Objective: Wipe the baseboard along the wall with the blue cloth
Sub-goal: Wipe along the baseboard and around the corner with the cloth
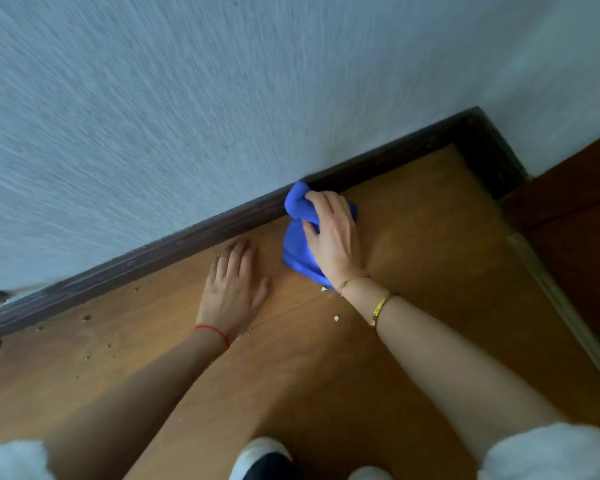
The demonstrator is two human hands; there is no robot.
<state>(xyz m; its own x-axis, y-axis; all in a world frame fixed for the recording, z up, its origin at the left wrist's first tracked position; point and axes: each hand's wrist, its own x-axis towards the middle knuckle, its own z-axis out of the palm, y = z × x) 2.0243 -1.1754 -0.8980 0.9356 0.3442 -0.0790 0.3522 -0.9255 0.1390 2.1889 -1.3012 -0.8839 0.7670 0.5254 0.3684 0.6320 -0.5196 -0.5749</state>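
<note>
A person's right hand (329, 233) bunches a soft, bright-blue cloth (300, 244) against the dark wooden baseboard (187, 237) near the floor's far corner; the left hand (232, 289) lies spread flat on the brown floor (413, 271). Limp and light, the cloth seems best gripped bunched.

One head-worn camera gives the only view, looking forward and steeply down from above the person's outstretched forearms. It faces the foot of a pale wall (153, 98), where the dark baseboard (187, 240) runs diagonally across the frame, and sits close over the wooden floor (326, 358). The wide lens bends the edges, and the wall texture is motion-blurred.
</note>
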